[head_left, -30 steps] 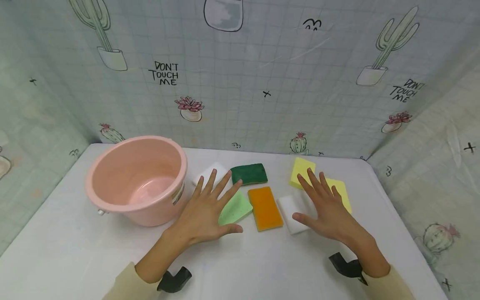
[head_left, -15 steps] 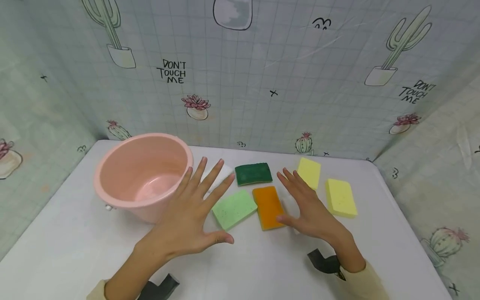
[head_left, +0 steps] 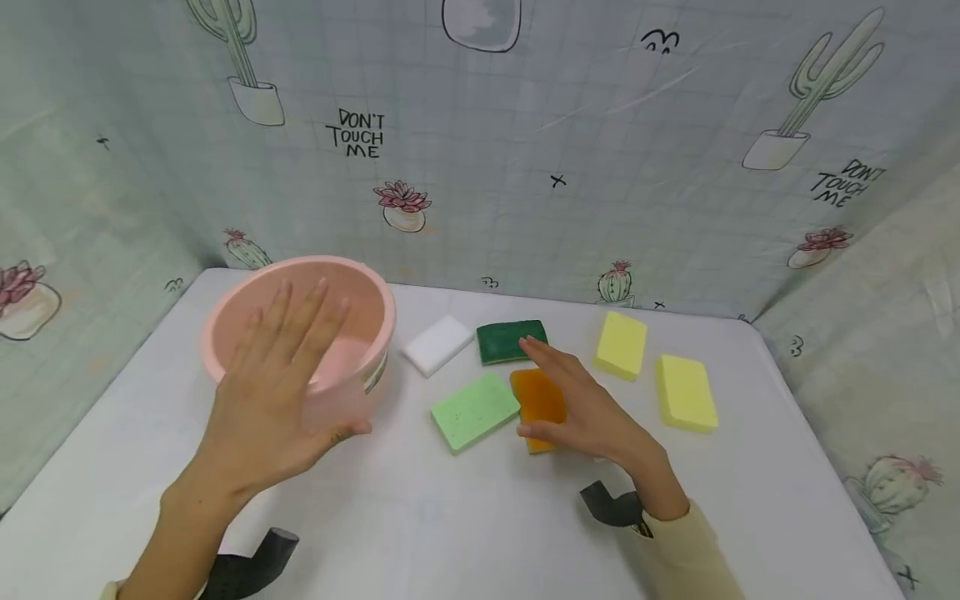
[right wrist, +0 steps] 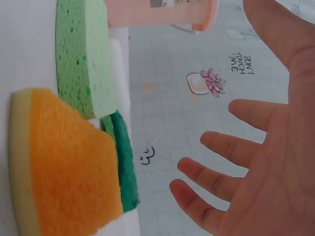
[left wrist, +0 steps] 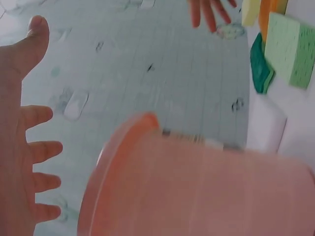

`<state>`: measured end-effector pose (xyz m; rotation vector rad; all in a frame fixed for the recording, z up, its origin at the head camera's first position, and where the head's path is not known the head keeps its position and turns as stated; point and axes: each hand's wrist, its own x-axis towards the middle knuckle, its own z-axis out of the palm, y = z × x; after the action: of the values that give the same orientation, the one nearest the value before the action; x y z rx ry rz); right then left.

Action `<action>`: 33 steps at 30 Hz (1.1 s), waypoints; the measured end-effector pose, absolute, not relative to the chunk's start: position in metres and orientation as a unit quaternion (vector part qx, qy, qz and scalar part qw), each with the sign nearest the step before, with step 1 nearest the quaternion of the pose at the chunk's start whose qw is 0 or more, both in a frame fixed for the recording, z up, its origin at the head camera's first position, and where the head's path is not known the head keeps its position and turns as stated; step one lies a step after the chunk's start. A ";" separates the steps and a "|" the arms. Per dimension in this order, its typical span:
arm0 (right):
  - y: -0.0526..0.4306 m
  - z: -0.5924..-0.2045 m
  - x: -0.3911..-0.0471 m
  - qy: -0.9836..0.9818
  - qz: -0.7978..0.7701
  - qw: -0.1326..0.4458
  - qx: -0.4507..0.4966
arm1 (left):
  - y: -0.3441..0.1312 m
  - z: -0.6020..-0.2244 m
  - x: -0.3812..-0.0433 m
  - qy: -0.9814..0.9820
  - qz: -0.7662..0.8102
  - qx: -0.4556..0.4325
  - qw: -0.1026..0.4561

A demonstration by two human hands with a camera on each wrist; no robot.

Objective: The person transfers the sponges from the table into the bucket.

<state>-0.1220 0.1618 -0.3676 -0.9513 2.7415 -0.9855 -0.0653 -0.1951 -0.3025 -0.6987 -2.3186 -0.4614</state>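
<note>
My left hand [head_left: 273, 400], fingers spread and straight, hovers in front of the pink bucket [head_left: 375, 333], hiding part of its near side. In the left wrist view a gap shows between those fingers and the bucket's rim [left wrist: 103, 172]. My right hand [head_left: 592, 408] is held above the orange sponge [head_left: 536, 396], fingers extended and holding nothing; the right wrist view shows it apart from the sponges. Beside the orange sponge lie a light green sponge [head_left: 476, 410] and a dark green scouring pad [head_left: 498, 342], partly behind my right fingertips.
A white sponge [head_left: 438, 344] lies right of the bucket. Two yellow sponges [head_left: 621, 344] sit toward the right of the white table [head_left: 435, 533]. Another white block is almost wholly covered by my right hand. Patterned cloth [head_left: 480, 150] walls the back and sides.
My left hand has moved left from over the sponges to the bucket. My right hand has shifted left, from near the yellow sponges to over the orange one. The view has turned slightly.
</note>
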 end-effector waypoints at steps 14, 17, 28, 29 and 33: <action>0.141 -0.402 -0.143 0.875 -0.334 0.101 -0.335 | -0.255 -0.342 -0.080 -0.890 -0.296 -0.095 0.333; 0.139 -0.409 -0.144 0.873 -0.332 0.112 -0.339 | -0.257 -0.349 -0.083 -0.890 -0.326 -0.074 0.311; 0.135 -0.423 -0.149 0.870 -0.313 0.104 -0.365 | -0.265 -0.353 -0.082 -0.873 -0.400 -0.039 0.278; 0.135 -0.423 -0.150 0.871 -0.312 0.105 -0.363 | -0.265 -0.354 -0.082 -0.872 -0.404 -0.036 0.274; 0.135 -0.424 -0.152 0.871 -0.320 0.105 -0.357 | -0.264 -0.354 -0.081 -0.869 -0.419 -0.024 0.262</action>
<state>-0.1520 0.1351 -0.4238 -1.0536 2.5672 -0.9437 -0.0811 -0.2644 -0.3540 -0.0640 -2.3510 -1.1346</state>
